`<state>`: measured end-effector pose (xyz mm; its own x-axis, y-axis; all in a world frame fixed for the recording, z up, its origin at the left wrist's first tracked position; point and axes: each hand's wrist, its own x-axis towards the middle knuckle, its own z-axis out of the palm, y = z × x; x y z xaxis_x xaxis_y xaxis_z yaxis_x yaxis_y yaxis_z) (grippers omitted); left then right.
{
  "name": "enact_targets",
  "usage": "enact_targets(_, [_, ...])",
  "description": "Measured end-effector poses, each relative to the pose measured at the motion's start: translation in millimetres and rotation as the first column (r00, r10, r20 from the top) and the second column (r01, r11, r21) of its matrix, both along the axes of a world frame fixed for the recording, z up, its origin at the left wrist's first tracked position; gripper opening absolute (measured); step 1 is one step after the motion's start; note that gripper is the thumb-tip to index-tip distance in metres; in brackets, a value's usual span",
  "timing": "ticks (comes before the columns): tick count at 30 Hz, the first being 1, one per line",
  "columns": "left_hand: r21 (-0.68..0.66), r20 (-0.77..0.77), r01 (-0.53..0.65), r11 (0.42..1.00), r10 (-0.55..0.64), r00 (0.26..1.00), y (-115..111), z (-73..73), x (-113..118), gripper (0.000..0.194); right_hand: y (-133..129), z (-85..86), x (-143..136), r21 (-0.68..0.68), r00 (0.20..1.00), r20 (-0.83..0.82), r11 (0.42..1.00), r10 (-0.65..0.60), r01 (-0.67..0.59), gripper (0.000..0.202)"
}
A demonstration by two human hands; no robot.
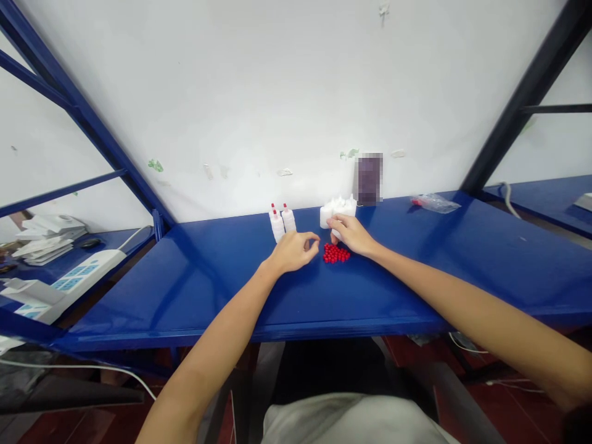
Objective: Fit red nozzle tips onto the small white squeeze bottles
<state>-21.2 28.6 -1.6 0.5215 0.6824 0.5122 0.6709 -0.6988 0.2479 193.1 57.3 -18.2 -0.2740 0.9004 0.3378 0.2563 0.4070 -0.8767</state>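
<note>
Several small red caps (336, 253) lie in a cluster on the blue table. Left of them is my left hand (296, 250), its thumb and forefinger curled close together; whatever may be between them is too small to tell. My right hand (348, 233) is closed at the front of a group of white bottles (327, 216), just above the caps, and its fingers are round a white bottle that they partly hide. Behind my left hand stand white bottles with red tips (277, 225), upright and close together.
At the back, a dark pixelated object (369, 179) leans by the wall. A clear plastic bag (435, 203) with something red lies at the back right. On the far left are a white power strip (81, 274) and stacked white items (49, 237). Blue posts flank the table (185, 296).
</note>
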Motion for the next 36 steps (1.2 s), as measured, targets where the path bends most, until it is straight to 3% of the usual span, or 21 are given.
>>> enact_targets(2, [-0.100,-0.060,0.062,0.993,-0.068,0.996,-0.8,-7.3,8.8,0.026,0.8,-1.2,0.1,0.023,1.000,-0.023,1.000,0.010,-0.010,0.045])
enact_targets(6, [-0.085,-0.109,0.164,0.983,-0.173,0.979,5.4,-16.3,15.0,0.038,4.3,-3.5,0.8,0.024,0.999,-0.033,1.000,0.001,0.000,0.048])
enact_targets(14, [-0.128,-0.106,0.311,0.942,-0.325,0.940,11.5,-14.6,19.2,0.039,8.9,-5.2,2.2,-0.003,0.996,-0.066,0.999,-0.053,0.053,0.049])
enact_targets(36, [-0.147,-0.109,0.239,0.960,-0.256,0.961,15.6,-12.5,12.4,0.018,5.3,-1.0,2.2,0.019,0.998,0.025,0.998,-0.061,0.060,0.047])
